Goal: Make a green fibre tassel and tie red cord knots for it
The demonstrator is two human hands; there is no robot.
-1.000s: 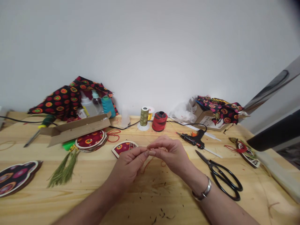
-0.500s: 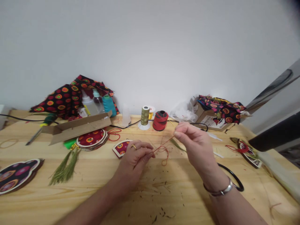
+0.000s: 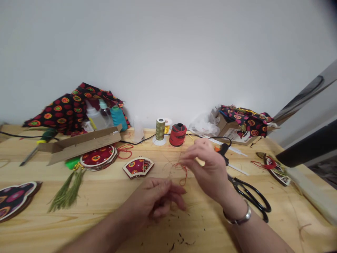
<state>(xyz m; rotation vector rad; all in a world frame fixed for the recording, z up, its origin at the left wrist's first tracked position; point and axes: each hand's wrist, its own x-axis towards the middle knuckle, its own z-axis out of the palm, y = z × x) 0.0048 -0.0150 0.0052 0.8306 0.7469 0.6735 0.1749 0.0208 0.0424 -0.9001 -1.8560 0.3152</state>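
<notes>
Grip of the right hand: thumb and fingertips pressed together on a thin red thread, which hangs from them in a loose, kinked loop just above the surface. The left hand lies lower and nearer, its fingers loosely curled and blurred, so I cannot tell whether its grip holds anything. A smooth silver bangle circles the right wrist. Black-handled scissors with slim steel blades lie just right of that hand, and a black glue gun shows partly behind it. Further back stand a fat red spool and a tall olive-gold spool. A fan-shaped wooden ornament with a maroon cloth face lies left of the thread, near a stack of round ornaments and a stringy green tassel. Behind these sit a flat cardboard box, plastic bottles and crumpled dark cloth printed with orange and red circles. Pale pine with visible grain makes the surface, flecked with thread scraps, against a plain white wall.
</notes>
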